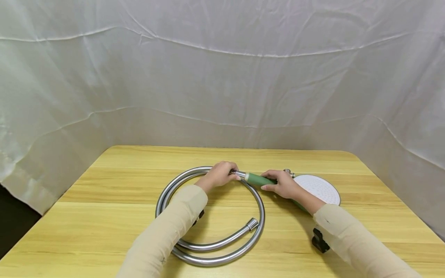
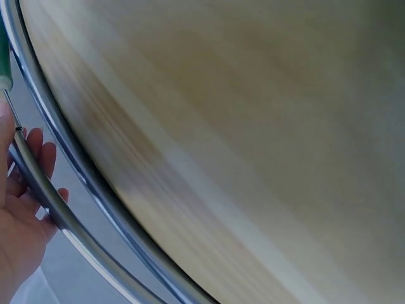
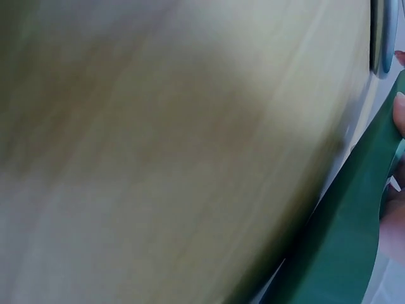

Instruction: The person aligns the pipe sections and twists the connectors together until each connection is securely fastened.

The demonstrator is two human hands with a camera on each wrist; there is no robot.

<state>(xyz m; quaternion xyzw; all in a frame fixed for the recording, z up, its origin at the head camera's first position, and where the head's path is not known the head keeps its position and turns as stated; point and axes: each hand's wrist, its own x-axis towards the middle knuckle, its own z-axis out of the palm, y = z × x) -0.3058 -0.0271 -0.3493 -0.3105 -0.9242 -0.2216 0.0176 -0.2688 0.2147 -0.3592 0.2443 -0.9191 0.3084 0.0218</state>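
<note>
A shower head with a white spray face (image 1: 318, 188) and a green handle (image 1: 257, 180) lies at the right of the wooden table. My right hand (image 1: 283, 184) grips that handle; in the right wrist view the fingers curl at the green shower head (image 3: 348, 221). My left hand (image 1: 220, 174) holds one end of a silver shower hose (image 1: 262, 216), right at the tip of the handle, where a metal collar (image 1: 240, 174) shows. In the left wrist view the fingers wrap the hose (image 2: 44, 193). The hose's other end (image 1: 252, 224) lies inside its coil.
A small chrome fitting (image 1: 288, 172) lies behind the shower head, partly hidden. Black wrist camera mounts (image 1: 320, 240) hang under the sleeves. White cloth (image 1: 222, 85) hangs around the back and sides of the table (image 1: 104, 231).
</note>
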